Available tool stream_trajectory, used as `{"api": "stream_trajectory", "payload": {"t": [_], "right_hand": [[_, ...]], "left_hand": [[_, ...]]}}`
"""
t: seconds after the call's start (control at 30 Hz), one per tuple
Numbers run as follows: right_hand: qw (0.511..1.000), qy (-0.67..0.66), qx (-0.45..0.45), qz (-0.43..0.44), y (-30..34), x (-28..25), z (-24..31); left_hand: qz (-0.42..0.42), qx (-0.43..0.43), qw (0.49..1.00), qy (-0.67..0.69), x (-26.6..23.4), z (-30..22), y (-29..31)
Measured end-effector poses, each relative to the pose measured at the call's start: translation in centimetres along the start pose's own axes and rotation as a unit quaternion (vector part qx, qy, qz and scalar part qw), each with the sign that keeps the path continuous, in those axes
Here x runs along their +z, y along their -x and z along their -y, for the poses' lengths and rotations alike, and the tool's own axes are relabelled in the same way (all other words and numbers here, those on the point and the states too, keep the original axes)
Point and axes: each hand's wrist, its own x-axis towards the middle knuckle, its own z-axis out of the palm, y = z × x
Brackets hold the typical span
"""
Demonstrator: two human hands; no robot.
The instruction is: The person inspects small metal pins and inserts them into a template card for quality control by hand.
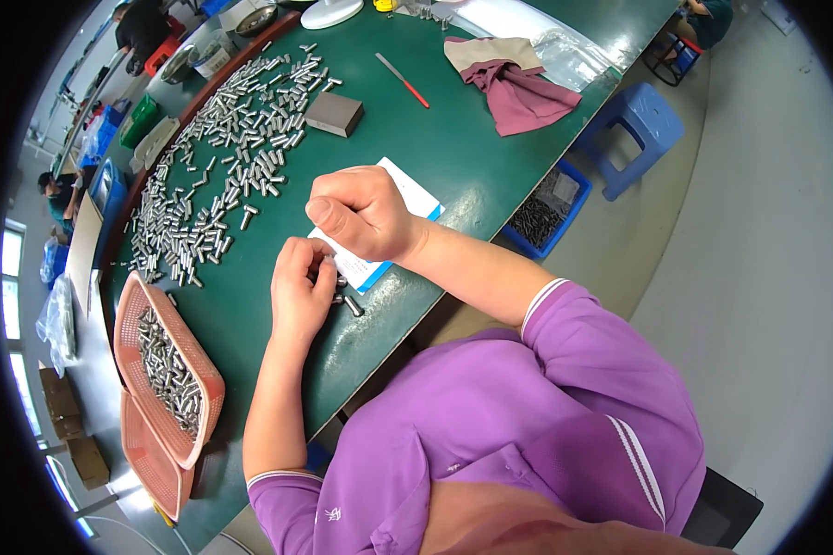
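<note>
My right hand (366, 213) is a closed fist raised over a white card with blue edges (409, 190); whatever it holds is hidden. To its lower left, my left hand (301, 287) rests near the table top with its fingers curled together, and what they hold cannot be made out. A few metal pins with wider ends (354, 306) lie beside the left fingers, next to the card. A wide spread of similar silvery pins (250, 139) covers the left and far left of the green table (393, 139).
A pink basket (215, 393) of metal pieces stands at the left, overlapping another. Beyond my hands lie a grey-brown block (335, 114), a red-handled file (403, 80) and a maroon cloth (528, 97). Right of the table are a blue bin (576, 205) of dark parts and a blue stool (640, 125).
</note>
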Motion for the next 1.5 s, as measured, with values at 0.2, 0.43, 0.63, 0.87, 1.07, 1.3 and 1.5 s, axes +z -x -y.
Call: {"api": "stream_trajectory", "payload": {"t": [0.2, 0.43, 0.63, 0.87, 1.07, 1.3, 1.5], "right_hand": [[0.975, 0.169, -0.141, 0.040, -0.5, 0.0, -0.5], [0.941, 0.293, -0.159, 0.060, -0.3, 0.5, -1.1], [0.938, 0.305, -0.151, 0.070, 0.2, 0.7, -1.1], [0.916, 0.354, -0.119, 0.148, 1.2, 0.4, 0.6], [0.868, 0.417, 0.026, 0.270, 2.2, -1.3, 3.7], [0.820, 0.395, 0.132, 0.393, 3.6, -0.4, 5.8], [0.801, 0.408, 0.166, 0.406, 4.4, 0.2, 4.8]], "left_hand": [[0.006, -0.047, 0.999, 0.004, 0.1, 0.6, 0.1], [-0.003, -0.008, 0.999, 0.032, 0.3, 1.1, 0.3], [-0.018, -0.066, 0.996, 0.052, 0.2, 0.9, 0.5], [-0.073, -0.081, 0.990, 0.094, 0.6, 1.8, 1.0], [-0.062, -0.010, 0.996, 0.062, 0.5, 2.1, 0.5], [-0.056, -0.046, 0.997, 0.039, -1.4, 2.8, 0.7], [-0.020, -0.072, 0.997, -0.031, -4.5, 2.5, 3.8]]}}
